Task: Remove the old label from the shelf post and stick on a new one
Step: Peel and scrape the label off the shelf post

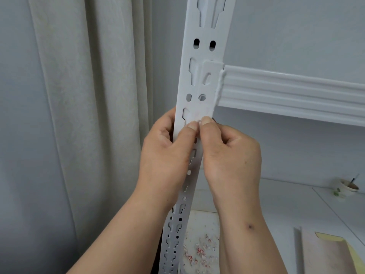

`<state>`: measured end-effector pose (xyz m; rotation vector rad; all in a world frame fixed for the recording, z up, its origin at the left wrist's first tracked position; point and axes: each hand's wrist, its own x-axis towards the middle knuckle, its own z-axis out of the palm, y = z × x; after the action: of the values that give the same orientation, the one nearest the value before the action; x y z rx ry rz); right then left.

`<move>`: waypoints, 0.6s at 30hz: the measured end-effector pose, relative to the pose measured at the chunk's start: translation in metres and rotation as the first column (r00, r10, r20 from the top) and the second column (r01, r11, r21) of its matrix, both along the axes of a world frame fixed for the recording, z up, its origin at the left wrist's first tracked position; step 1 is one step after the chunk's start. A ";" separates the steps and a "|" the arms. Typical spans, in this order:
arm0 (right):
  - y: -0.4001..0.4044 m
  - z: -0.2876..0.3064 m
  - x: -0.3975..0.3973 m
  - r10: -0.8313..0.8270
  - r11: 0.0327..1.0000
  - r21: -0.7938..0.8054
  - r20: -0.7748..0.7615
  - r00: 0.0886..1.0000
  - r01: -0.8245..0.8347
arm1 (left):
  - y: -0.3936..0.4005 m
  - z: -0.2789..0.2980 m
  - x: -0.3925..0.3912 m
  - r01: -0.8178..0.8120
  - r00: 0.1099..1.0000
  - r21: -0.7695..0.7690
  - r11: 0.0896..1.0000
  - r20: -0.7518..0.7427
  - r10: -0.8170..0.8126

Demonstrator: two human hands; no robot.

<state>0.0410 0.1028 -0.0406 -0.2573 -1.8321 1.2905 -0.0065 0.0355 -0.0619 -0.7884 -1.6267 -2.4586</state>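
Two hands w/ thumbs together on shelf post: left hand, right hand pinching faint label remnant, approx. mid-post. Red-white scraps below. Risk: remnant tears, residue stops new label sticking.

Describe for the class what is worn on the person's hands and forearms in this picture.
Nothing is worn. The left hand and right hand are bare: no gloves, rings, watch or bracelets. Both forearms are uncovered to the frame edge, no sleeves showing. Fingernails are short and unpainted. A small dark spot marks the right forearm.
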 end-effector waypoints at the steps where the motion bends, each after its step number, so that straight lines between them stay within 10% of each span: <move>1: 0.000 -0.001 0.001 0.003 1.000 0.007 0.002 1.000 -0.003 | 0.000 -0.001 0.000 0.004 1.000 -0.001 1.000 -0.001 -0.004; 18: -0.003 0.001 -0.003 -0.044 0.999 -0.027 -0.003 0.999 0.044 | -0.002 -0.008 -0.008 0.096 0.995 0.040 0.995 -0.016 -0.095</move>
<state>0.0381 0.0994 -0.0395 -0.3078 -1.7981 1.2850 -0.0146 0.0335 -0.0697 -0.8963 -1.5635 -2.5353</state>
